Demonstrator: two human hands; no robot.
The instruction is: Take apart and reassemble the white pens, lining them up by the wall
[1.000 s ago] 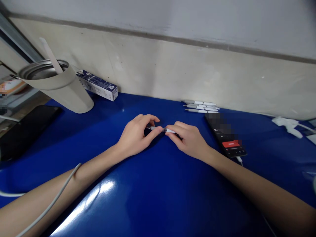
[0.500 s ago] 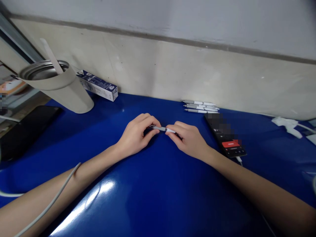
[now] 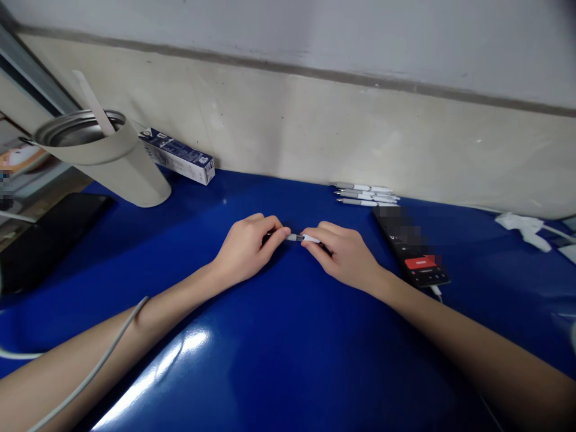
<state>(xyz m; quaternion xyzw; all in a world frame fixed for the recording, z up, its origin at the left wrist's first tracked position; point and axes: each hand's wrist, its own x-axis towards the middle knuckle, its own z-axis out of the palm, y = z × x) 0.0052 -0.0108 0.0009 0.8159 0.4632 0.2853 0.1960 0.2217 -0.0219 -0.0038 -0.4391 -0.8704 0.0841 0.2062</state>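
Between my two hands a slim white and grey pen (image 3: 294, 237) lies level, just above the blue table. My left hand (image 3: 252, 246) pinches its grey front part between thumb and fingers, and the tip is mostly hidden behind them. My right hand (image 3: 344, 252) is closed on the white barrel, with the far end covered by the fingers. A short grey stretch of the pen shows between the two grips. Beyond my right hand, several similar pens (image 3: 364, 193) lie side by side near the wall.
A phone (image 3: 411, 249) with a charging cable lies right of my right hand. At the left stand a large cream tumbler (image 3: 144, 171) with a straw and a blue-white carton (image 3: 189, 168); a black object (image 3: 58, 234) lies nearby. A grey cable (image 3: 99, 366) crosses my left forearm.
My left thumb and fingers have shifted their pinch on the pen, covering more of its grey front part. My right hand stays in place.
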